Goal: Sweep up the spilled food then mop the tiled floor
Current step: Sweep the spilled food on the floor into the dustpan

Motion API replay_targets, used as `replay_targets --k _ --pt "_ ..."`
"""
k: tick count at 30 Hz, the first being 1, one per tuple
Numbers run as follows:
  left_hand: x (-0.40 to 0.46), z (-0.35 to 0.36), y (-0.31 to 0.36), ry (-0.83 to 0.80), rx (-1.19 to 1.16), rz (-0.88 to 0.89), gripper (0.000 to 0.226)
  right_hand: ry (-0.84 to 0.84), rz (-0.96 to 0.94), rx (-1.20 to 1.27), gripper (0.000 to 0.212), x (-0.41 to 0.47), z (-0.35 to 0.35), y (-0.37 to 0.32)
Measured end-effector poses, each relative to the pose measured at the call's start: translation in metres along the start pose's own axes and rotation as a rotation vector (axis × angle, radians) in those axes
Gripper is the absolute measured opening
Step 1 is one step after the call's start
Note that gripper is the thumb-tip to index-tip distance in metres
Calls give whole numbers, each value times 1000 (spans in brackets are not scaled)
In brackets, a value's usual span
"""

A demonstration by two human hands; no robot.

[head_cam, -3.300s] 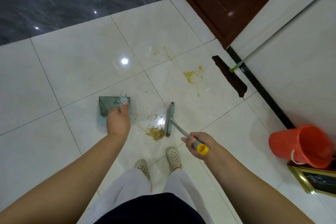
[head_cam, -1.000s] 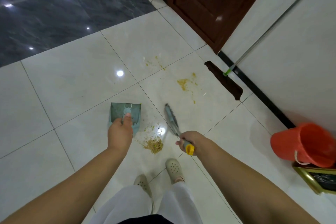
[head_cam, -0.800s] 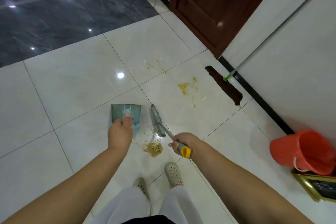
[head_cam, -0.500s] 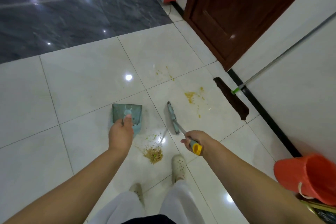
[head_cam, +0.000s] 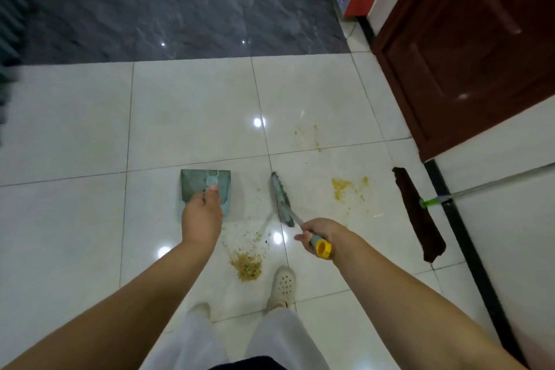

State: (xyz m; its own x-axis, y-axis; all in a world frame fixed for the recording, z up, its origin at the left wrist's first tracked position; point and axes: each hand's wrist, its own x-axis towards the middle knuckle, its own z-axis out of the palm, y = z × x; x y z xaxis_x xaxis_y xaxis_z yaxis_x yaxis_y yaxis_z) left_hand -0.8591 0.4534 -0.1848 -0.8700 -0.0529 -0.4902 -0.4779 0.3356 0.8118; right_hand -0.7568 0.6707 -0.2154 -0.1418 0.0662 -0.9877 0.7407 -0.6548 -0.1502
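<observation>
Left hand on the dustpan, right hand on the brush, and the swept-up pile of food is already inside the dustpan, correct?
Not quite. The head view shows the pile of food on the floor tile near the shoe, outside the dustpan. The left hand does hold the dustpan, and the right hand the brush.

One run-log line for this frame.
phase: sweeping | left hand: holds dustpan | right hand: holds brush | food pile: on floor

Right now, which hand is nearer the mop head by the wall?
Right. The right hand, gripping the brush, is just left of the mop head; the left hand holds the dustpan farther left.
</observation>
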Motion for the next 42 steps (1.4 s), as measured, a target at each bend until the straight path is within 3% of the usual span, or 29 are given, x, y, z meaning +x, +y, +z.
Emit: replay_targets --k 9,12,21,34,42 --pt "-17 59 18 179 -40 -44 46 -54 0 -42 10 -15 -50 -49" --pt "-22 72 24 199 -70 -65 48 -9 -13 -84 18 -17 -71 -59" --pt "-32 89 24 229 -116 -88 48 108 -5 -208 16 0 -115 -69" --pt "-30 60 7 270 -153 -129 42 -74 39 -222 6 1 -32 -55" --pt "-4 9 -7 320 -146 -157 46 -27 -9 -170 12 -3 -3 -83"
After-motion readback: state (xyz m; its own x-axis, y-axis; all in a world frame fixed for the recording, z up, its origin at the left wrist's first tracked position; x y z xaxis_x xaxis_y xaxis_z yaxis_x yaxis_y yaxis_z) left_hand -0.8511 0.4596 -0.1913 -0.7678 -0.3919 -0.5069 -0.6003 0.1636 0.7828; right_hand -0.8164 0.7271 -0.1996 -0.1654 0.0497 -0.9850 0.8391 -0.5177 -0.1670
